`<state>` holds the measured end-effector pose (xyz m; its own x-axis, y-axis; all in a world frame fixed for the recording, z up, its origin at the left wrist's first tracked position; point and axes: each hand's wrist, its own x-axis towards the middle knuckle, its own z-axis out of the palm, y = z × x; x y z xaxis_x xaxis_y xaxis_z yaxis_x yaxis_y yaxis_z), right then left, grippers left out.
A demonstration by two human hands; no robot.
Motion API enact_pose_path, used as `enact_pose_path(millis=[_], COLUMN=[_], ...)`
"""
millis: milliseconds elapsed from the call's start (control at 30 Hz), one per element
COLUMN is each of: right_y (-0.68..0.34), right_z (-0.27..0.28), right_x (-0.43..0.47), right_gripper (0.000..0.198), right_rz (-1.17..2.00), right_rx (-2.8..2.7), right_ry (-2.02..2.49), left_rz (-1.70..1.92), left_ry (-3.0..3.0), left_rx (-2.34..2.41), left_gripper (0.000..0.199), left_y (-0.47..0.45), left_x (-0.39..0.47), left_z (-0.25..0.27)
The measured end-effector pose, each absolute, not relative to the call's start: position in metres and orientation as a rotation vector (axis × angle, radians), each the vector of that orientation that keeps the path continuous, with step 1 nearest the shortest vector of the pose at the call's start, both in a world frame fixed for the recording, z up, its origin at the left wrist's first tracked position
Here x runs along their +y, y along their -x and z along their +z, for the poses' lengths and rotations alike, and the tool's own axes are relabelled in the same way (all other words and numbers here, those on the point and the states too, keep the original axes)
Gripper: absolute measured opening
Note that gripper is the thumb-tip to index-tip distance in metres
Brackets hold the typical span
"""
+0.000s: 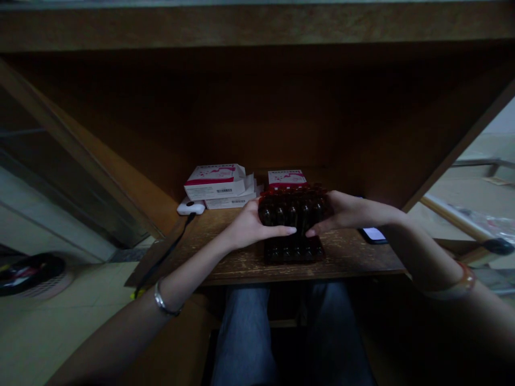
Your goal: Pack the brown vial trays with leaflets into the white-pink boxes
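My left hand and my right hand grip a block of dark brown vials from its two sides. Both thumbs lie across the near face, their tips almost meeting. Rounded vial ends show in a row, with reddish-brown translucent tabs along the top. Under the held block, a second dark block with rounded ends rests near the front edge of the worn wooden shelf. Whether the two blocks touch cannot be seen. The fingers behind the block are hidden.
White and pink cartons are stacked at the left, with another carton behind the vials. A white device trails a black cable. At the right lies a phone. Wooden side panels and an upper board enclose the space.
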<state>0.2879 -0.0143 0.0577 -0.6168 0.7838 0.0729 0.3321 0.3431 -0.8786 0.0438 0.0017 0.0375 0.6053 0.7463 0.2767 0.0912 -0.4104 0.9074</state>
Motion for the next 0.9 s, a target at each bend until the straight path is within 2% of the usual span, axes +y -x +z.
enact_pose_path(millis=[200, 367, 567, 633, 800, 900], right_y=[-0.278, -0.293, -0.313, -0.309, -0.293, -0.290], right_z=[0.079, 0.086, 0.062, 0.053, 0.044, 0.039], right_x=[-0.029, -0.028, -0.005, -0.001, 0.000, 0.002], right_gripper=[0.056, 0.044, 0.024, 0.022, 0.032, 0.027], right_rz=[1.258, 1.036, 0.962, 0.963, 0.920, 0.929], right_rx=[-1.910, -1.755, -2.137, -2.233, -2.285, -2.294], right_ry=[0.990, 1.133, 1.224, 1.229, 1.280, 1.275], left_rz=[1.109, 1.196, 1.231, 1.220, 1.204, 1.203], left_ry=[-1.338, -1.101, -1.072, -1.074, -1.135, -1.170], left_rx=[0.753, 0.769, 0.734, 0.735, 0.739, 0.759], left_gripper=[0.045, 0.037, 0.034, 0.036, 0.033, 0.034], left_y=[-0.047, -0.041, -0.039, -0.040, -0.042, -0.042], left_x=[-0.008, -0.010, -0.010, -0.011, -0.015, -0.017], left_z=[0.053, 0.069, 0.072, 0.070, 0.069, 0.071])
